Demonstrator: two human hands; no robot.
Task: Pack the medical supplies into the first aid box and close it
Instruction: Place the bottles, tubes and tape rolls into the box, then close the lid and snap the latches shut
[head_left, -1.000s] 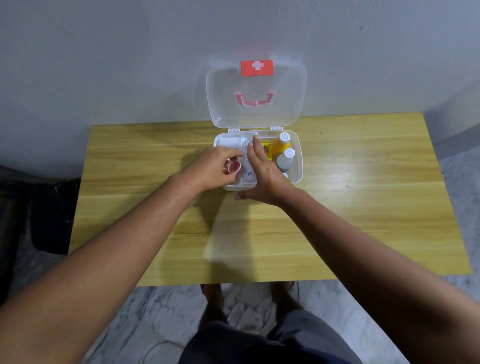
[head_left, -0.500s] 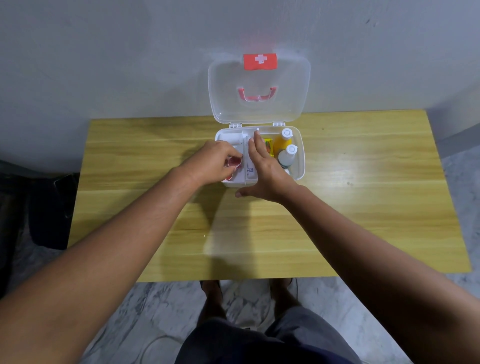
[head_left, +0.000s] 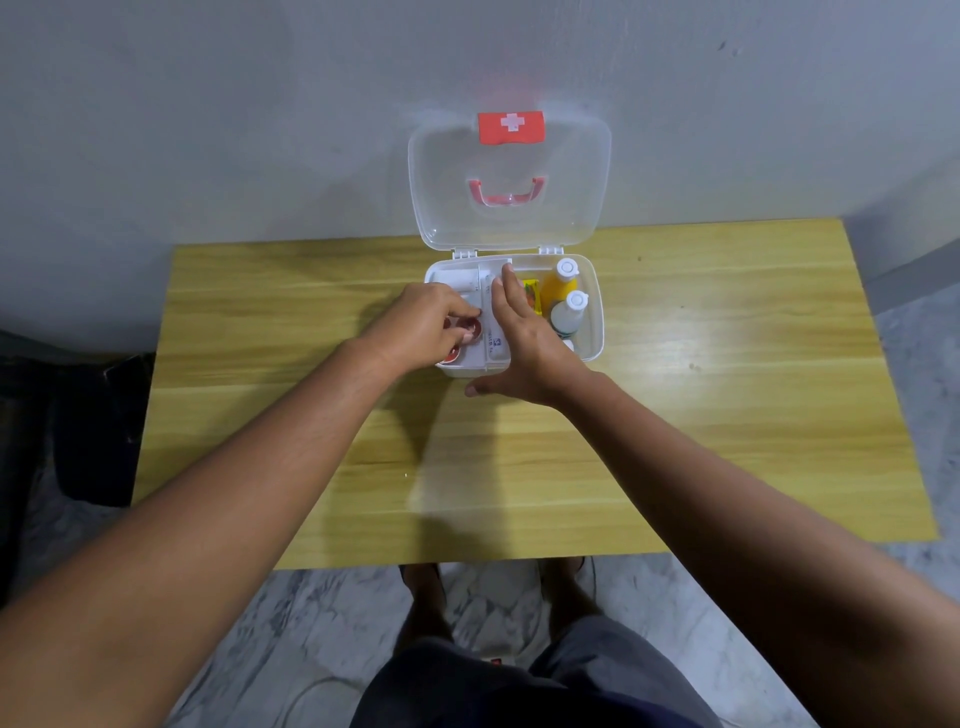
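A: Left hand (head_left: 421, 327)?
B: Fingers curled, pinching a small red round piece (head_left: 474, 328) inside the first aid box (head_left: 592, 332).
A: Right hand (head_left: 524, 338)?
B: Flat, fingers straight, lying along a white packet (head_left: 493, 351) just right of the left hand. Thumb sticks out over the table (head_left: 260, 415).
A: Box?
B: Under both hands, on the table. Lid (head_left: 509, 234) stands upright beyond the fingertips. Orange bottle (head_left: 560, 285) and white bottle (head_left: 569, 314) sit inside, just right of the right hand.
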